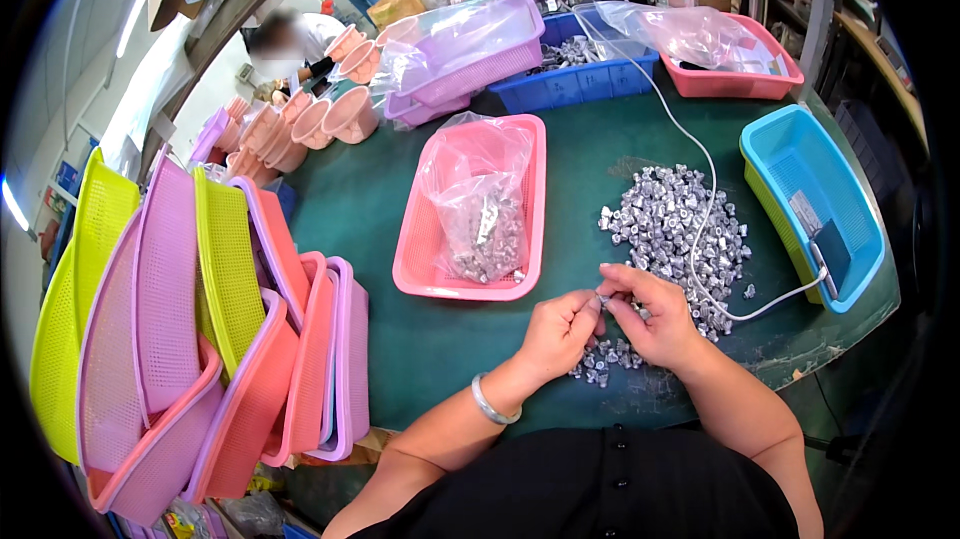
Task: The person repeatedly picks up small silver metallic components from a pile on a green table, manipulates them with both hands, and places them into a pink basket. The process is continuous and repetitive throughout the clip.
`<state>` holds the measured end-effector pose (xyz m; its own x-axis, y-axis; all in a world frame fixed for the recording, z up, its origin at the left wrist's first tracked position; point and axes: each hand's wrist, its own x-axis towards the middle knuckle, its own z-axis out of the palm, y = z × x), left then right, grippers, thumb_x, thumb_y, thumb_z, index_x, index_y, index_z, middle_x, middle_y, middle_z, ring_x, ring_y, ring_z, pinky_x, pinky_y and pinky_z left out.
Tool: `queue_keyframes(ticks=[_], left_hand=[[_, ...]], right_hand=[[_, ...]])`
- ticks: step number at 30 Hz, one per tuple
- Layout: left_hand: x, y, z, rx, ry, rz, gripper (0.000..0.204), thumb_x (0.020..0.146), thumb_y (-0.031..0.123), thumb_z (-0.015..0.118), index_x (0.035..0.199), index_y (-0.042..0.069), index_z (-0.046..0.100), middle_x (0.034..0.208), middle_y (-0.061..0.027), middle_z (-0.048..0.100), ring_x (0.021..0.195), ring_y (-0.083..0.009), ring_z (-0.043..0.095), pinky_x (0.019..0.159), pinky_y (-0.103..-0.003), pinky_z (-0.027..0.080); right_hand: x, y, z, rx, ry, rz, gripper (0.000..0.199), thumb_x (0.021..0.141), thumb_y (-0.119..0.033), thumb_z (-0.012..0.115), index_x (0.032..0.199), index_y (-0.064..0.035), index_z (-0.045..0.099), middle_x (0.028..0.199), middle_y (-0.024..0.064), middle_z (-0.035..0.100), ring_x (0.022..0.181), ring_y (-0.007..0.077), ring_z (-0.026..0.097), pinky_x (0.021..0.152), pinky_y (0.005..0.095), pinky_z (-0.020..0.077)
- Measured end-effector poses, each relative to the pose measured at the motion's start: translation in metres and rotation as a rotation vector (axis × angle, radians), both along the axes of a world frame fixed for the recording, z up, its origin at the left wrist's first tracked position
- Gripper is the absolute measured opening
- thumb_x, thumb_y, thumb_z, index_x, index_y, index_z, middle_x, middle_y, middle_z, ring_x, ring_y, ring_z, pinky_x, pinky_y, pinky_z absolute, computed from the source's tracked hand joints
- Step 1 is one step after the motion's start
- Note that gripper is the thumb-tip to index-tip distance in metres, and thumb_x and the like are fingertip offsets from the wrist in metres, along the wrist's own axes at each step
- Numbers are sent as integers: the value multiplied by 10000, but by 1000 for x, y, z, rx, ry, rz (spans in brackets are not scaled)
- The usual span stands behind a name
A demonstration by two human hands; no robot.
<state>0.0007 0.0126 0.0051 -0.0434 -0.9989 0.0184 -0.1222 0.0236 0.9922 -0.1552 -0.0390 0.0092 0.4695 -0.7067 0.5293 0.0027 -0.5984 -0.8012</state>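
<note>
My left hand (558, 335) and my right hand (655, 319) meet over the near part of the table, both closed. Between their fingertips is a small silver metal part (602, 300), mostly covered by the fingers. Just below the hands lies a small group of similar parts (600, 367). Beyond my right hand a large heap of the same metal parts (672, 214) spreads over the green table (590, 144). Left of the heap, a pink plastic basket (408, 261) holds a clear plastic bag (490, 219) with more of these parts inside.
A white cable (692, 139) runs across the heap to a dark phone-like device (829, 251) in a blue basket (868, 289). Stacked coloured baskets (165, 279) crowd the left. A blue crate (570, 89) of parts stands at the back; a person (310, 37) sits beyond pink buckets (350, 115).
</note>
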Motion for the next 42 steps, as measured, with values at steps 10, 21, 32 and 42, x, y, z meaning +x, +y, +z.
queue_keyframes(ticks=[10, 21, 32, 42], left_hand=[[-1, 1, -4, -19, 12, 15, 195, 926, 111, 428, 945, -16, 574, 675, -14, 560, 553, -53, 491, 503, -190, 408], [-1, 3, 6, -6, -14, 25, 216, 919, 89, 423, 1017, -28, 575, 686, -17, 562, 548, -47, 483, 498, -179, 402], [-1, 2, 2, 20, 67, 16, 216, 926, 86, 415, 1017, -31, 572, 685, -27, 563, 550, -54, 488, 500, -184, 406], [-2, 1, 4, 110, 155, 10, 213, 931, 139, 434, 975, -2, 587, 650, -19, 567, 489, -45, 480, 399, -168, 346]], right_hand=[[3, 1, -3, 70, -92, 18, 430, 766, 99, 553, 1178, -18, 508, 878, 91, 612, 756, 142, 598, 670, 259, 485], [5, 1, -8, 158, -143, 39, 426, 774, 98, 530, 1180, -28, 508, 920, 90, 615, 809, 156, 612, 731, 272, 489], [6, 2, -8, 147, -145, 37, 412, 780, 102, 534, 1173, -19, 504, 900, 84, 612, 769, 140, 601, 699, 265, 489], [6, 2, -6, 145, -130, 14, 370, 796, 85, 540, 1155, 3, 503, 863, 87, 610, 735, 133, 599, 667, 257, 490]])
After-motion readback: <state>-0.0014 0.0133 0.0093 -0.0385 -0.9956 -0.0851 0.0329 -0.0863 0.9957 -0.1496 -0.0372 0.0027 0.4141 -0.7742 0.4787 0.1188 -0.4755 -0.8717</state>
